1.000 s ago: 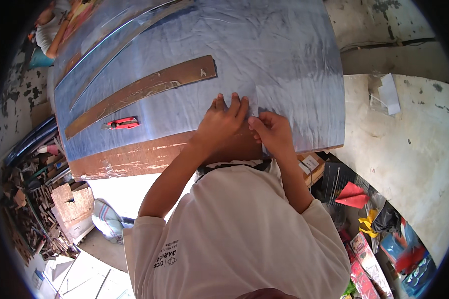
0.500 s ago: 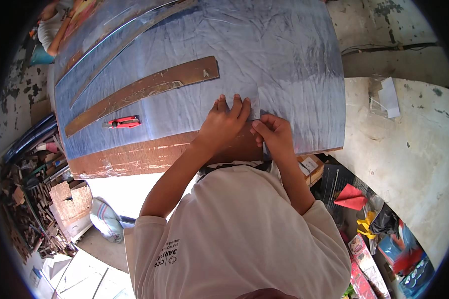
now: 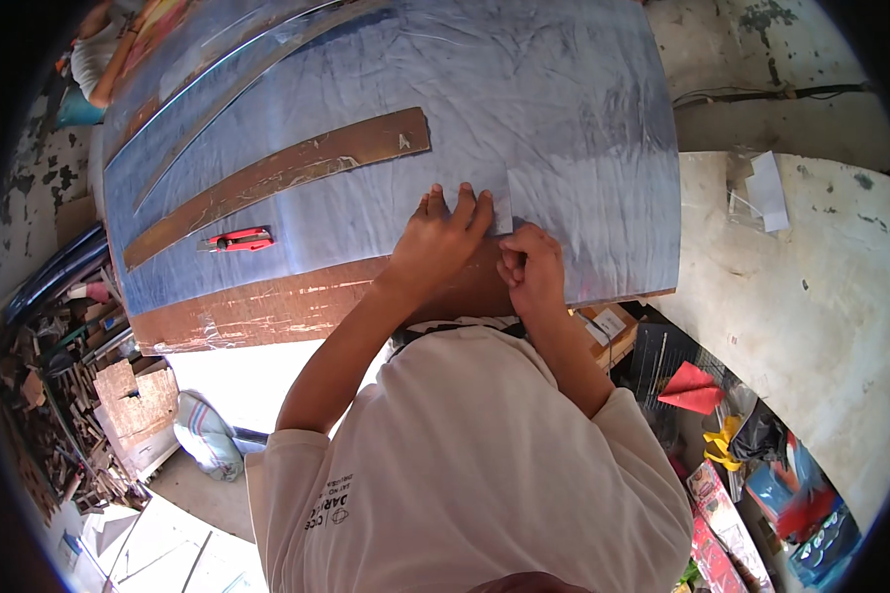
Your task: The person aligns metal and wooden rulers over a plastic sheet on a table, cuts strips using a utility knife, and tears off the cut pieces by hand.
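Note:
My left hand (image 3: 439, 237) lies palm down with its fingers stretched out on a blue, creased sheet (image 3: 583, 109) that covers the work table. Beside the fingertips runs the straight edge of a thin, pale piece (image 3: 503, 203), partly under the hand. My right hand (image 3: 534, 272) is closed near the sheet's front edge, thumb and fingers pressed together; whatever they hold is hidden. Left of my hands rests a red utility knife (image 3: 242, 239). Beyond it a curved brown strip (image 3: 287, 180) lies across the sheet.
Long narrow strips (image 3: 237, 89) lie farther back on the table. Bare brown board (image 3: 237, 316) shows along its front edge. A pale panel (image 3: 771, 277) stands to the right. Wood scraps (image 3: 69, 395) are piled at the left. Another person (image 3: 99, 59) is at the far left.
My right hand has shifted slightly left and its wrist has turned, the fingers curling in more. My left hand stays almost in place on the sheet. The whole view has moved a little.

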Action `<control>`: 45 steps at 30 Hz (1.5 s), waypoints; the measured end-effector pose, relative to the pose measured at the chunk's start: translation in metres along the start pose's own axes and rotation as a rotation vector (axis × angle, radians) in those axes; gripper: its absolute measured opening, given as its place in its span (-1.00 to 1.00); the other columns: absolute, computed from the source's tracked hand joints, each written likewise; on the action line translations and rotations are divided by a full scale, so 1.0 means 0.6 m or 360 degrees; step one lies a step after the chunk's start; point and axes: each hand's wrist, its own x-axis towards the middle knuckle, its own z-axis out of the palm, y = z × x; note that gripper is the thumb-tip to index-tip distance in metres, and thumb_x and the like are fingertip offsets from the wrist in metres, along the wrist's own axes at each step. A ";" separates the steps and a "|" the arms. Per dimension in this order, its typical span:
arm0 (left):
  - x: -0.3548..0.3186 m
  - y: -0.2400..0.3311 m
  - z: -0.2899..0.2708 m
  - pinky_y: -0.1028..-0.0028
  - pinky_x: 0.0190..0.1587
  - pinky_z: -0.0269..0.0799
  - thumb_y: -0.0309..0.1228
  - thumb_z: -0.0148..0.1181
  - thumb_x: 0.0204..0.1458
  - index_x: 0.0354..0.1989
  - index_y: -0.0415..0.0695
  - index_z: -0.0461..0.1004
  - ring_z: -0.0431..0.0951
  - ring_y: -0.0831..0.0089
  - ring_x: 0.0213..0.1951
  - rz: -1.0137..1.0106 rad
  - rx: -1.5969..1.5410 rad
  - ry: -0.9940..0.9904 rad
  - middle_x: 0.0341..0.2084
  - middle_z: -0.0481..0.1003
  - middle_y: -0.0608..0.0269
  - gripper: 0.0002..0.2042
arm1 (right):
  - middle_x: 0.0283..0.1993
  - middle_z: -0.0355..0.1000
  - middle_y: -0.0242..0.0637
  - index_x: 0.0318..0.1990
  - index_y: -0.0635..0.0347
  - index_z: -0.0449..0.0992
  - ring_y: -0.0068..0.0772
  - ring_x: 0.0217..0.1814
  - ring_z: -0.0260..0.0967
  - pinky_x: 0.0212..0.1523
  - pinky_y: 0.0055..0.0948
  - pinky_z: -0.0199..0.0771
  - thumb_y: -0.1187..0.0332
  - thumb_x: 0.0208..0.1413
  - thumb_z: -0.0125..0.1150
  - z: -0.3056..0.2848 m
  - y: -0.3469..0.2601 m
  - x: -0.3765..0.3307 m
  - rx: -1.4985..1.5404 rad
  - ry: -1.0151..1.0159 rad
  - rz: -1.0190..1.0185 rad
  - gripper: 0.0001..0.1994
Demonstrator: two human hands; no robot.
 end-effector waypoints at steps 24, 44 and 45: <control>-0.002 0.004 0.012 0.19 -0.06 0.68 -0.37 0.23 0.03 0.21 -0.18 0.41 0.63 -0.19 -0.05 -0.0035 0.0031 0.0056 0.09 0.46 -0.07 -0.49 | -0.22 0.59 -0.21 0.00 0.40 0.53 -0.50 -0.30 0.51 -0.32 -0.48 0.59 0.34 0.25 0.29 -0.026 -0.035 -0.012 -0.0766 -0.0099 -0.0098 -0.70; -0.006 0.007 0.013 0.13 -0.01 0.65 -0.33 0.23 0.04 0.24 -0.16 0.40 0.60 -0.25 0.00 -0.0071 -0.0011 0.0037 0.11 0.45 -0.08 -0.47 | -0.48 0.45 -0.37 -0.42 0.17 0.46 -0.60 -0.55 0.35 -0.60 -0.55 0.38 0.42 0.14 0.23 0.010 -0.013 -0.011 -0.0581 0.0037 -0.0033 -0.88; -0.005 0.006 0.014 0.13 0.00 0.65 -0.33 0.23 0.04 0.24 -0.16 0.40 0.60 -0.24 0.00 -0.0071 -0.0016 0.0033 0.11 0.45 -0.08 -0.47 | -0.52 0.39 -0.39 -0.45 0.14 0.42 -0.60 -0.59 0.29 -0.64 -0.54 0.28 0.44 0.10 0.21 0.009 -0.011 -0.008 -0.0458 0.0056 0.0021 -0.88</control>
